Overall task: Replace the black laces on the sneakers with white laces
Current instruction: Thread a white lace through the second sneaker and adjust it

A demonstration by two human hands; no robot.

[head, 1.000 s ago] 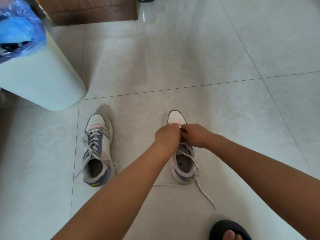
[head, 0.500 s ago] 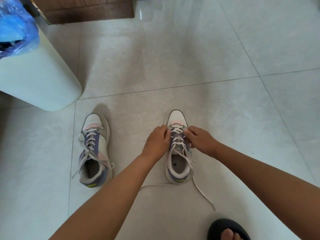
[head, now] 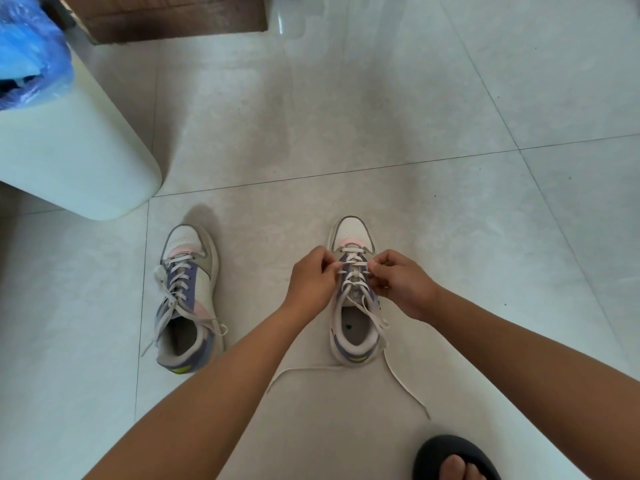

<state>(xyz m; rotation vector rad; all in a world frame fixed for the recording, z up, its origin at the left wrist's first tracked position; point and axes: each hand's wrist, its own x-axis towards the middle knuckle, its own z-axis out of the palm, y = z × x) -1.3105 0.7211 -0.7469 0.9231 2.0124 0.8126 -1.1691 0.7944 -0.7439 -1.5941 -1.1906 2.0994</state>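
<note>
A pale bin (head: 69, 157) lined with a blue bag (head: 27, 46) stands at the far left on the tiled floor (head: 415, 133), with a wooden furniture base (head: 173, 19) behind it; wide bare tile lies beyond both shoes and to the right. The left sneaker (head: 188, 299), white, purple and pink, sits near the bin, white laces threaded and hanging loose. Well apart to its right stands the right sneaker (head: 353, 299). The left hand (head: 311, 282) and right hand (head: 401, 284) flank its eyelets, fingers curled and pinching the white lace (head: 351, 263) on either side. The lace's loose ends trail over the floor toward the person. A dark slipper (head: 453, 459) on a foot shows at the bottom right.
</note>
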